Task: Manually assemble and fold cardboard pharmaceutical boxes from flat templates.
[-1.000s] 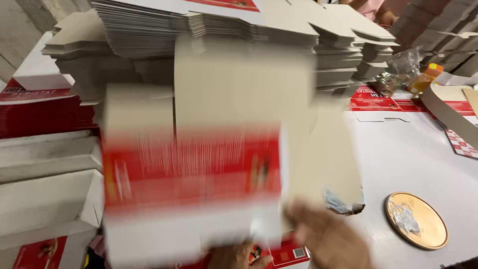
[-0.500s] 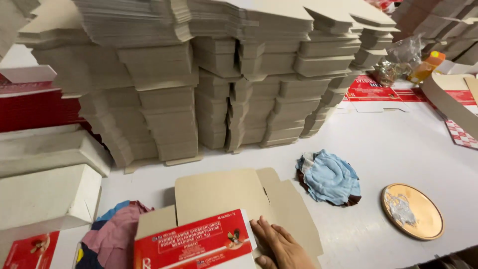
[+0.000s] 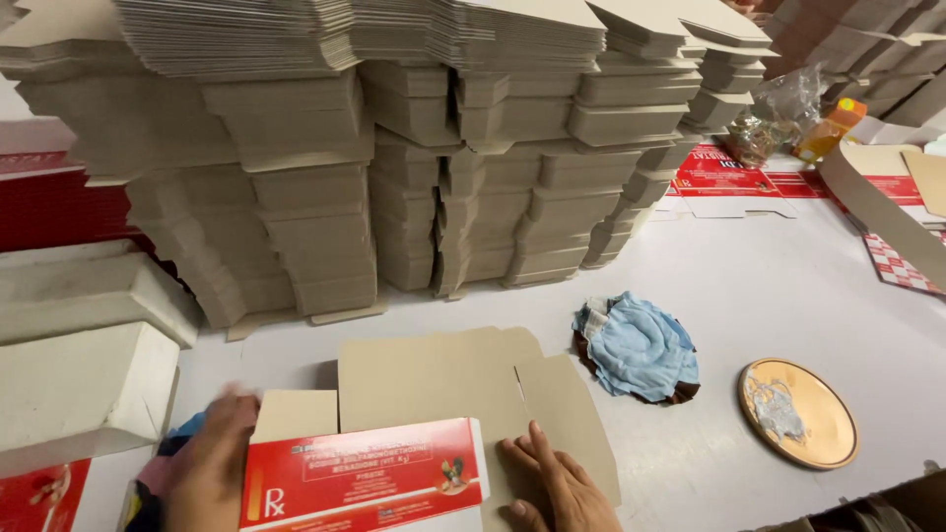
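White worktop [image 3: 788, 286] is stretching across the view, and tall stacks of flat grey-brown carton blanks [image 3: 394, 148] are filling its far side, leaning a little and fanning at the edges. Near the front edge a single flat carton [image 3: 443, 414] is lying unfolded, its plain brown inside facing up and its red printed panel [image 3: 365, 475] folded over toward the person.

The right hand [image 3: 557, 488] is pressing flat on the brown board just beside the red panel, fingers spread and straight, gripping nothing. The left hand [image 3: 212, 463] is resting at the carton's left flap, blurred, its fingers lying loosely open against the board's edge; whether it is pinching the flap cannot be told.

To the right of the carton a crumpled blue cloth [image 3: 636, 347] is lying on the worktop, apart from the board, and further right a round golden dish [image 3: 798, 412] is sitting with a scrap of foil in it. Along the left side white folded boxes [image 3: 84, 384] are piling up beside red printed ones [image 3: 49, 207]. At the far right more red and white printed blanks [image 3: 729, 177] are lying flat, near a clear plastic bag [image 3: 778, 113] and an orange bottle [image 3: 833, 128].
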